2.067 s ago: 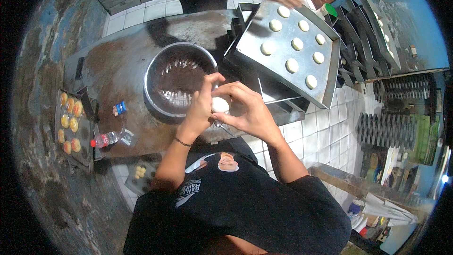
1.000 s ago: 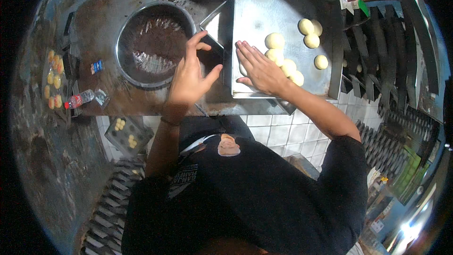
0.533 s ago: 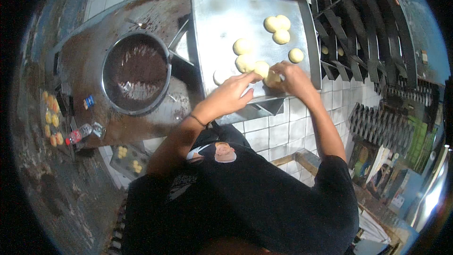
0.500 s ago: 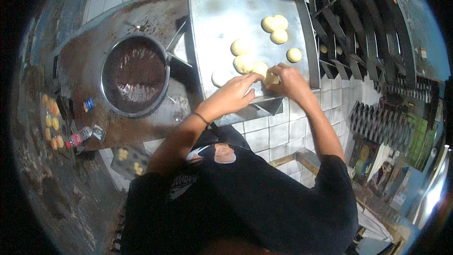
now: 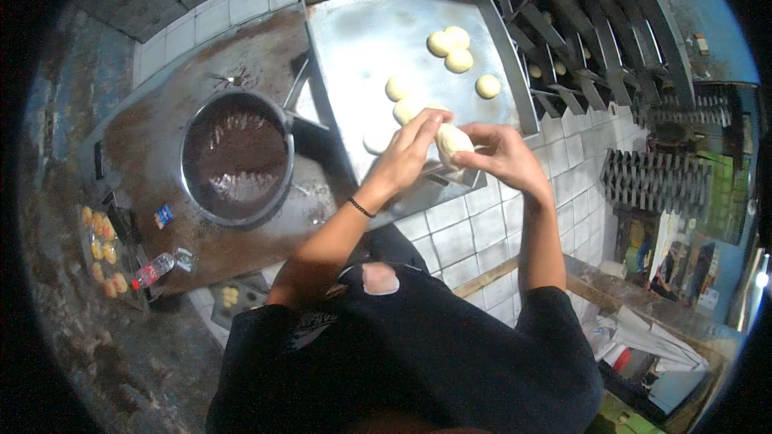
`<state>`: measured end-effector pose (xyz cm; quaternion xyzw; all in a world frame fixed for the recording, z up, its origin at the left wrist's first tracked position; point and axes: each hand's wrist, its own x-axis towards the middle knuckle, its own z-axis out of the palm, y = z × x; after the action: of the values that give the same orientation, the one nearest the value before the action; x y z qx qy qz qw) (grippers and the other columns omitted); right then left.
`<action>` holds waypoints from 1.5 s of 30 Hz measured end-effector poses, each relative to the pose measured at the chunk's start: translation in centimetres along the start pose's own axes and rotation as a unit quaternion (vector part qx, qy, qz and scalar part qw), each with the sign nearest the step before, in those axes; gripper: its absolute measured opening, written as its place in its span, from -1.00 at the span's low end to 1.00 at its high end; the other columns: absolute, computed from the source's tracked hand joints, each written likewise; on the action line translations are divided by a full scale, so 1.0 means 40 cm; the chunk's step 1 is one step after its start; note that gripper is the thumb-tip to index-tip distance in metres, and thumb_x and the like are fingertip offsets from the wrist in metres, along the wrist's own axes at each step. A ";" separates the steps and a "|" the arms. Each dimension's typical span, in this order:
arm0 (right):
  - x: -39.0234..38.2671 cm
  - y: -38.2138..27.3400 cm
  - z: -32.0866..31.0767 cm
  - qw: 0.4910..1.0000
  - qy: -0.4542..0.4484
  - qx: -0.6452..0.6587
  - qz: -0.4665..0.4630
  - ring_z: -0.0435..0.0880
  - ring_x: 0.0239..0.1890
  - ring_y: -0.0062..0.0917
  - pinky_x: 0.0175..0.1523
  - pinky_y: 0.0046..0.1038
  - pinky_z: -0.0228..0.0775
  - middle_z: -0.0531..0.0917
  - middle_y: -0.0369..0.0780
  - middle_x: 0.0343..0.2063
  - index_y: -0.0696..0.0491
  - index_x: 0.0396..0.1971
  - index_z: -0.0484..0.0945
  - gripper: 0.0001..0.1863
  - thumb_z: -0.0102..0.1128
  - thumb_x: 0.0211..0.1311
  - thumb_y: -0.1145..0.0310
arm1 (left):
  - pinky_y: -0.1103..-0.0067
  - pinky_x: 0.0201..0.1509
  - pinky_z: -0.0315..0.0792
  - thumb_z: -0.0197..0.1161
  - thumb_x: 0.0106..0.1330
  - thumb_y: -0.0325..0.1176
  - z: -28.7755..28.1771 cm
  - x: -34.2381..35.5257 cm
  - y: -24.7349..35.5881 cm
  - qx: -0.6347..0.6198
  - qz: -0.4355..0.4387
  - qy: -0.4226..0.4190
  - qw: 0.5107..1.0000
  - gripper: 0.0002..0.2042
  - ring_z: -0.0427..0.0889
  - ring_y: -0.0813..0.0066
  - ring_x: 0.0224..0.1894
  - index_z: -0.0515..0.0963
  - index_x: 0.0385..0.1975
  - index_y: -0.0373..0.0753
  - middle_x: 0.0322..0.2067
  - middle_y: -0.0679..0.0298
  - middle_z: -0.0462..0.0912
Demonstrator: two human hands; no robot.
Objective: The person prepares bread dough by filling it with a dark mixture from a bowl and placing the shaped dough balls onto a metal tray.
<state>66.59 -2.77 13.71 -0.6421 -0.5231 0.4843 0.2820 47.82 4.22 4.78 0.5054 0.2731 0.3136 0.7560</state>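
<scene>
Above the near edge of a large metal tray point(image 5: 378, 36), I hold a pale, slightly stretched piece of dough point(image 5: 453, 145). My right hand point(image 5: 508, 157) pinches it between thumb and fingers from the right. Against its left side press the bent fingers of my left hand point(image 5: 408, 154), whose wrist wears a dark bracelet. Several round dough balls lie on the tray: a touching cluster point(image 5: 458, 60) farther back, a single ball point(image 5: 487, 86) at the right, and others point(image 5: 397, 88) just beyond my left hand, which partly covers them.
A deep metal pot point(image 5: 235, 157) with dark brown contents stands left on the stained table point(image 5: 145, 120). Near it are a red-capped bottle point(image 5: 154, 270) and a tray of filled buns point(image 5: 103, 251). Stacked dark metal trays point(image 5: 599, 28) rise at the right; white tiles point(image 5: 478, 229) lie below.
The dough piece has come up off the tray toward me, between both hands. My right hand has turned, its thumb now across the dough. The whole view has shifted and tilted slightly.
</scene>
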 end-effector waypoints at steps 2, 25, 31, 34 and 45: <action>0.003 -0.067 0.106 0.994 0.102 -0.020 -0.018 0.75 -0.23 -0.59 -0.10 -0.51 0.61 0.80 -0.15 -0.23 0.28 -0.02 0.70 -0.67 0.44 0.23 0.48 | 0.48 0.04 0.48 -0.03 0.68 -0.14 -0.002 -0.033 0.031 -0.014 0.046 0.067 0.997 -0.61 0.61 0.46 -0.11 0.60 -0.09 -0.38 -0.22 0.12 0.68; 0.133 -0.415 0.743 0.977 0.002 -0.092 -0.194 0.63 -0.35 -0.53 -0.22 -0.45 0.44 0.69 -0.12 -0.44 0.17 -0.13 0.79 -0.63 0.19 0.54 0.15 | 0.43 0.24 0.52 0.61 0.10 -0.33 -0.545 -0.559 0.057 0.158 0.233 0.177 0.943 -0.37 0.66 0.32 0.12 0.53 0.18 -0.35 0.06 0.16 0.68; 0.187 0.309 0.952 0.912 0.009 -0.401 0.083 0.78 -0.16 0.09 -0.02 0.01 0.62 0.75 0.15 -0.28 0.23 -0.30 0.70 -0.31 0.29 0.32 -0.26 | 0.42 0.18 0.56 0.59 0.11 -0.40 -0.626 -0.671 0.009 0.156 0.102 0.217 0.958 -0.44 0.71 0.36 0.05 0.55 0.13 -0.37 0.02 0.12 0.73; 0.063 0.572 1.023 0.885 -0.054 -0.458 0.067 0.76 -0.13 0.06 0.00 0.01 0.61 0.75 0.08 -0.16 0.16 -0.09 0.59 -0.67 0.15 0.47 0.16 | 0.40 0.18 0.56 0.61 0.11 -0.39 -0.689 -0.737 -0.011 0.256 0.038 0.302 0.918 -0.44 0.72 0.29 0.06 0.53 0.11 -0.39 0.02 0.06 0.72; 0.336 0.114 1.101 0.950 -0.032 -0.263 -0.164 0.62 0.04 0.10 0.09 -0.04 0.53 0.61 0.12 0.01 0.05 0.11 0.51 -0.57 0.08 0.24 0.62 | 0.26 0.09 0.52 0.53 0.10 -0.33 -0.893 -0.991 -0.114 0.403 -0.069 0.536 0.739 -0.49 0.69 0.03 -0.03 0.55 0.03 -0.39 -0.11 -0.05 0.68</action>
<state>27.82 2.22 -11.02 -0.5834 -0.7386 0.2967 0.1618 -3.26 -5.69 -7.83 0.4909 0.7681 0.3404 0.2305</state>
